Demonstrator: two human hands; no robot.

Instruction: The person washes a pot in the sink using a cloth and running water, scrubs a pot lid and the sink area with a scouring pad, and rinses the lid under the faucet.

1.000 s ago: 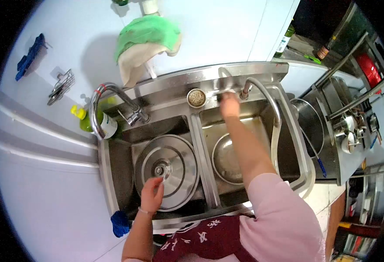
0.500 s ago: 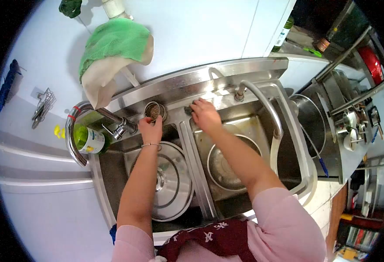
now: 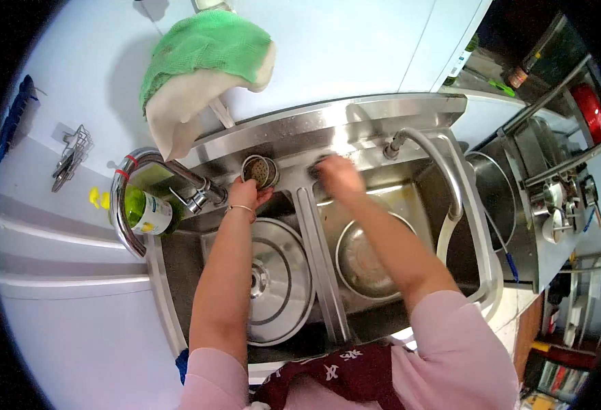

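Note:
My left hand (image 3: 249, 193) is closed on the rim of a small round metal strainer cup (image 3: 260, 171) at the back ledge of the sink. The cup tilts toward me, and its perforated bottom shows inside. My right hand (image 3: 342, 179), smeared by motion, has its fingers on a dark scouring pad (image 3: 319, 165) on the same ledge, above the right basin. Its fingertips are partly hidden. Below my left forearm, a large round metal lid (image 3: 281, 301) lies in the left basin. A round metal pan (image 3: 369, 263) sits in the right basin, partly covered by my right forearm.
One curved faucet (image 3: 124, 198) stands at the left, another (image 3: 451, 164) over the right basin. A green soap bottle (image 3: 151, 213) is beside the left faucet. Green cloth (image 3: 208, 44) hangs on the wall above. To the right are a large pot (image 3: 495, 198) and shelves of kitchenware.
My left hand has come round the strainer cup, which is now tilted more toward me. The right hand and the scouring pad have shifted slightly right. The whole view has also shifted.

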